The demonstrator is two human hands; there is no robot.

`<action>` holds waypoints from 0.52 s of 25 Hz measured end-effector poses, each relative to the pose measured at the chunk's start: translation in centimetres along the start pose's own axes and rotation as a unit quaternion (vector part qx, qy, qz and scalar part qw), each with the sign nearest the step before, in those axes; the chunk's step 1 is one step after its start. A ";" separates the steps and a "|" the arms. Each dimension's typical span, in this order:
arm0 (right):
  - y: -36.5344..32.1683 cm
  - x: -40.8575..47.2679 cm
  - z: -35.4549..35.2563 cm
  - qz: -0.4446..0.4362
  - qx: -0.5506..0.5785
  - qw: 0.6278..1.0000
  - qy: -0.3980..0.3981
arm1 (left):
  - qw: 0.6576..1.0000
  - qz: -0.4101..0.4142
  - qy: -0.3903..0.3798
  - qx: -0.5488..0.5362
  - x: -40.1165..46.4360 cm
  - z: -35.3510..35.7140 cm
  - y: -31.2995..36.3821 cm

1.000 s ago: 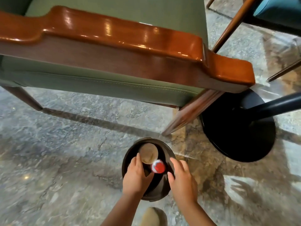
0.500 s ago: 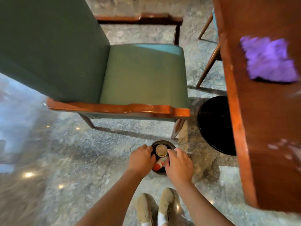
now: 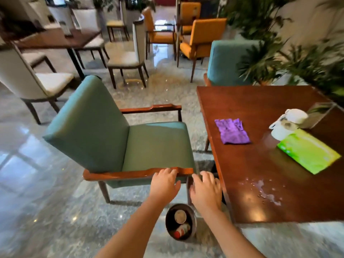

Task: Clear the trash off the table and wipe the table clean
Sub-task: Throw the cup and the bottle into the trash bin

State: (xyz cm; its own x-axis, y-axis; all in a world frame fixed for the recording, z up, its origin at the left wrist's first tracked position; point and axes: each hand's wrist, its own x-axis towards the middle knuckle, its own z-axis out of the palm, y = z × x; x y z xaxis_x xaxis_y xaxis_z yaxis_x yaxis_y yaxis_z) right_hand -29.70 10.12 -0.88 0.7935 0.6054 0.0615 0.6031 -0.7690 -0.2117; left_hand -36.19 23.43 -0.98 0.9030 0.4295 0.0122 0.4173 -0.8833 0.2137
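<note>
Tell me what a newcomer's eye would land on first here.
Two bare hands, left hand and right hand, reach forward, empty, above a small dark bin on the floor holding a cup and a bottle. To the right, on the wooden table, lie a purple cloth, a bright green packet and a white spill.

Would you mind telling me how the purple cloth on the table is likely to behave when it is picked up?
The purple cloth lies flat and creased, so it will probably go limp and drape. It looks thin, so likely light. It should not roll or break.
</note>
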 end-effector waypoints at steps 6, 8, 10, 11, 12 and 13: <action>7.1 0.5 -5.1 0.061 -0.018 0.994 0.092 | 0.995 0.092 0.043 -0.002 2.1 -1.2 7.9; 9.8 0.7 -5.8 0.076 -0.025 0.992 0.098 | 0.992 0.114 0.053 -0.005 2.9 -0.6 10.7; 13.0 1.2 -6.4 0.090 -0.030 0.991 0.090 | 0.989 0.136 0.062 0.002 4.0 0.1 13.8; 14.5 1.6 -6.7 0.094 -0.031 0.991 0.089 | 0.988 0.138 0.064 0.008 4.8 0.5 15.1; 16.2 2.2 -7.1 0.097 -0.030 0.990 0.093 | 0.988 0.136 0.065 0.011 5.7 0.8 16.6; 18.1 2.7 -7.3 0.097 -0.027 0.990 0.098 | 0.989 0.132 0.068 0.013 6.7 1.1 18.1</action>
State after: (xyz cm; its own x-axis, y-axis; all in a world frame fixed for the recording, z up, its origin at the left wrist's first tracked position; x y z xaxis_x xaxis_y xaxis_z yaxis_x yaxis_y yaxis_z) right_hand -16.09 -3.63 2.58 0.8921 0.3978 0.2143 0.4371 -0.8798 -0.1869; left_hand -22.49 10.12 1.93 0.9594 0.2028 0.1960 0.1728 -0.9719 0.1597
